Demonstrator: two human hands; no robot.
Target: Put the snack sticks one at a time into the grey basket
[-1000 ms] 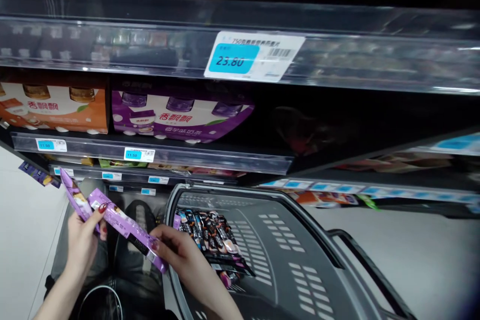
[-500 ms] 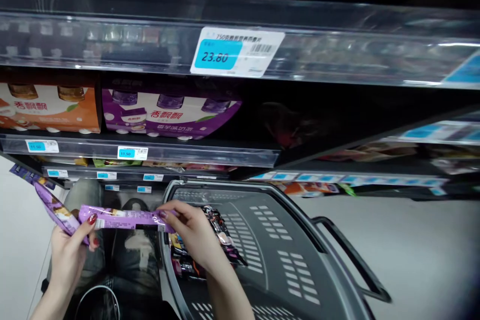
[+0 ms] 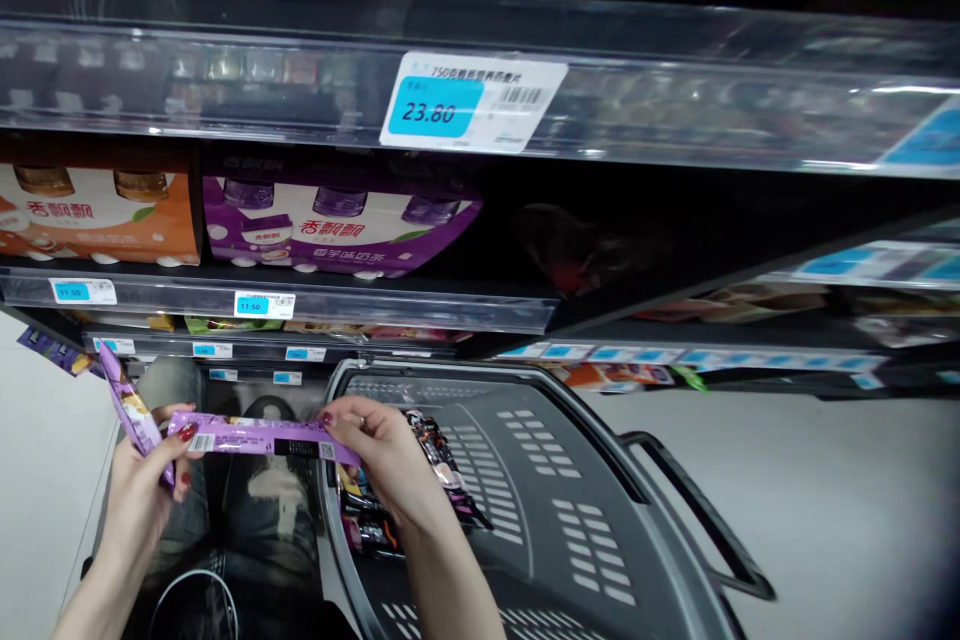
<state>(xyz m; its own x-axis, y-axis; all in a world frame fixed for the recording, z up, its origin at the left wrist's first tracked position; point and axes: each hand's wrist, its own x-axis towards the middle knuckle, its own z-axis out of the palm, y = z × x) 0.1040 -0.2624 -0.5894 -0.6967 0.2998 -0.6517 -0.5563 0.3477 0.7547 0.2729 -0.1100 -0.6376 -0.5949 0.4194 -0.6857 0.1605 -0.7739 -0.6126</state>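
Between my hands a slim purple stick packet (image 3: 255, 434) is stretched out level, its barcode and printed side showing. My left hand (image 3: 139, 495) pinches its left end between thumb and fingers, and a second purple packet (image 3: 129, 410) stands tilted in the same hand. At the other end, my right hand (image 3: 379, 440) is closed on the packet's edge with thumb and fingertips. Just right of and below that hand, several dark shiny packets (image 3: 442, 470) lie in a grey shopping basket (image 3: 540, 520); my right forearm covers part of them.
Above the hands runs a shelf with a purple drink multipack (image 3: 337, 225) and an orange multipack (image 3: 97, 210). A shelf edge with a 23.80 price tag (image 3: 472, 102) crosses the upper view. The basket's black handle (image 3: 697, 520) sticks out to the right. My knees (image 3: 262, 490) are below.
The second packet in my left hand has turned more upright. The stretched packet has shifted slightly right and flattened out, showing more of its dark printed patch. My right hand has moved only a little.
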